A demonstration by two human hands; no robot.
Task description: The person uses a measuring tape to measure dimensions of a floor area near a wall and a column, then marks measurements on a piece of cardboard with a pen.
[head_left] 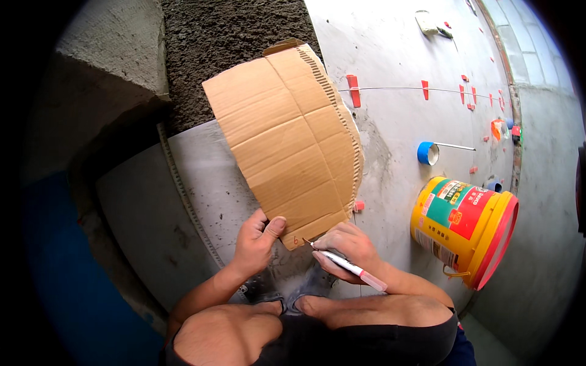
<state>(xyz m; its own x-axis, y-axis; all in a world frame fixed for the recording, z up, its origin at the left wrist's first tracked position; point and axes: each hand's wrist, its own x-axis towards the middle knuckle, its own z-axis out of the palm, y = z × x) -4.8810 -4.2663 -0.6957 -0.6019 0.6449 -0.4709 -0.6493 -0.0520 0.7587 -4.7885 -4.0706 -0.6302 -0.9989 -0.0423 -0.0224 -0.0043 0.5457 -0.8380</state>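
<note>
A bent piece of brown cardboard (pixel 282 146), with a jagged, perforated right edge, stretches away from me above the floor. My left hand (pixel 259 243) grips its lower left corner, thumb on top. My right hand (pixel 348 250) is closed round a white marker pen (pixel 348 266) with a pink end, its tip at the lower edge of the cardboard, beside a small red handwritten mark. The right fingers also lie close against that edge. A tape measure strip (pixel 186 201) runs along the grey board or tile to the left of the cardboard.
Dark rough mortar (pixel 201 36) and a concrete ledge (pixel 110 61) lie upper left. Grey tiles (pixel 378 55) carry red wedges (pixel 425 89), a blue roll (pixel 427 152) and a trowel-like tool (pixel 430 24). A yellow bucket (pixel 464 232) lies at right by a wall. A blue surface (pixel 73 256) is lower left.
</note>
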